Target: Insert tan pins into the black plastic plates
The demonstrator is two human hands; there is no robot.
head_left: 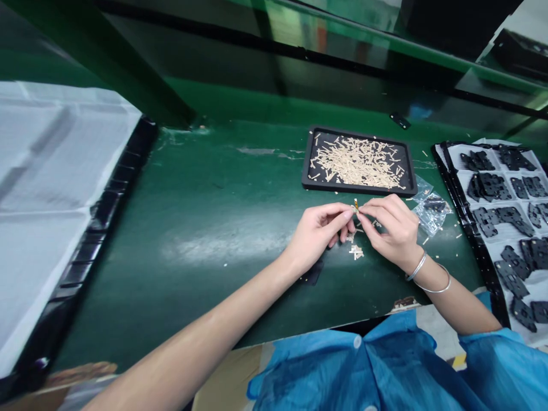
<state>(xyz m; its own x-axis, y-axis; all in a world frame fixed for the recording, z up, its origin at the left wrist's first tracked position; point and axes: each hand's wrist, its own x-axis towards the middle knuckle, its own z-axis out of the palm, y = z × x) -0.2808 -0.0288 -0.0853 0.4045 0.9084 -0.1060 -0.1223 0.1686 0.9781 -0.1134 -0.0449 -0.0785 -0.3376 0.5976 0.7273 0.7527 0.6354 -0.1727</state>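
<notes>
My left hand (319,229) and my right hand (391,225) meet over the green table (205,228), both pinching a small gold-coloured metal piece (355,205) between their fingertips. Two silver bangles sit on my right wrist. A few more small pale pieces (355,251) lie on the table just under the hands. Beyond them a black tray (306,171) holds a heap of the same pale strips (357,162).
A small clear plastic bag (430,212) lies to the right of my hands. At the far right, a white sheet carries several black flat parts (509,217). A large white-covered black tray (51,200) fills the left. A blue gown (377,371) is at the bottom.
</notes>
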